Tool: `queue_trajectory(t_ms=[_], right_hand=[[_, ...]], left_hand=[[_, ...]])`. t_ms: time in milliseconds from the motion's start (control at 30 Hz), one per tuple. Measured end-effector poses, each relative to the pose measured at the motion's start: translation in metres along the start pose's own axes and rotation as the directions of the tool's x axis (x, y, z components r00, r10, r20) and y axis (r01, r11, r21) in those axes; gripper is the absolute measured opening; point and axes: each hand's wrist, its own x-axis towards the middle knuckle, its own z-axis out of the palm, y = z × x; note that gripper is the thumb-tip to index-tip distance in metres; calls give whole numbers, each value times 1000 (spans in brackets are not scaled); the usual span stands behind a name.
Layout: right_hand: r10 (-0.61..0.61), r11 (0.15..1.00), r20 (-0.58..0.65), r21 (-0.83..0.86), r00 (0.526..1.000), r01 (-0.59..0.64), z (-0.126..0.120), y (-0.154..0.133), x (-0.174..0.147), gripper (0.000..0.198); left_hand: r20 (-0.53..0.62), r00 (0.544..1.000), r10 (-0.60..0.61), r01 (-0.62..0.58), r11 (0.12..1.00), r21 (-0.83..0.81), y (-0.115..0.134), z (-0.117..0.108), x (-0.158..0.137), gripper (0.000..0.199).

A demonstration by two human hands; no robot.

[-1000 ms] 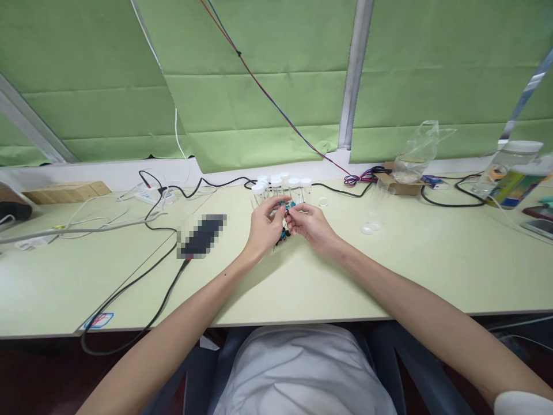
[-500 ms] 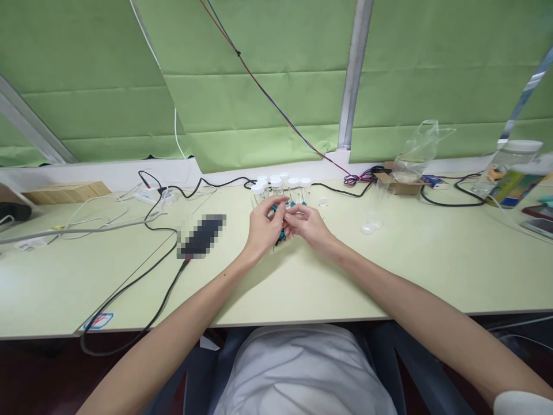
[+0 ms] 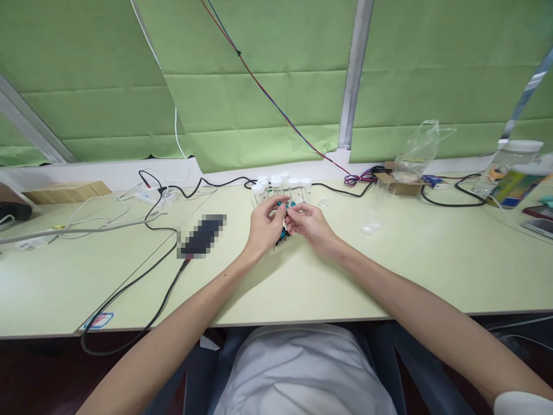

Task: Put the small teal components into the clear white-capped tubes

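Near the centre of the frame, the left hand [image 3: 265,227] curves inward, its forefinger arched toward the other hand and its thumb bent beneath; whether it grips anything I cannot tell. Just right of it, the right hand [image 3: 314,227] brings thumb and forefinger close together, so the fingertips of both meet or nearly meet over a tiny dark bit too small to make out. I cannot tell which hand, if either, pinches it. The small blue-and-black parts [image 3: 283,235] lie on the table [image 3: 298,288] just below the joined fingers, partly hidden by them. The step looks like close two-handed fingering of one such piece; the next move, I judge, calls for steady fingertips and a light hold.

Around this, from the left: a wooden block [image 3: 67,192] sits at the far left edge, then a tangle with a power strip [image 3: 153,195], then a dark blurred-out device [image 3: 201,236] with a black cable at its lower end. White-capped vials [image 3: 276,181] stand behind the fingers; crowded so near, they seem easy to knock. A loose white lid [image 3: 323,202] lies right of them. Clear tubes [image 3: 379,202] lie farther right, before a cardboard box [image 3: 404,187], well apart from the work.
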Motion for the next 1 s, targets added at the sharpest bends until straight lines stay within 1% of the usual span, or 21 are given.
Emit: queue_trajectory(t_ms=[167, 267, 633, 767, 867, 1000], right_hand=[[-27, 998, 28, -56, 999, 29, 2, 2, 1, 49], [-23, 997, 42, -68, 999, 26, 2, 3, 1, 48], [28, 999, 18, 18, 999, -28, 1, 1, -1, 47], [40, 998, 9, 41, 999, -41, 2, -1, -2, 43], [46, 998, 0, 47, 999, -46, 2, -3, -3, 41], [29, 999, 1, 26, 1000, -29, 1, -2, -2, 42]], left_hand=[[-7, 1000, -15, 15, 1000, -5, 0, 0, -1, 22], [-2, 1000, -24, 24, 1000, 4, -1, 0, -1, 21], [-5, 1000, -3, 3, 999, 32, -2, -1, 0, 20], [4, 1000, -2, 2, 1000, 24, -2, -1, 0, 19], [10, 1000, -5, 5, 1000, 10, -1, 0, 0, 19], [-1, 1000, -12, 12, 1000, 6, 2, 0, -1, 19]])
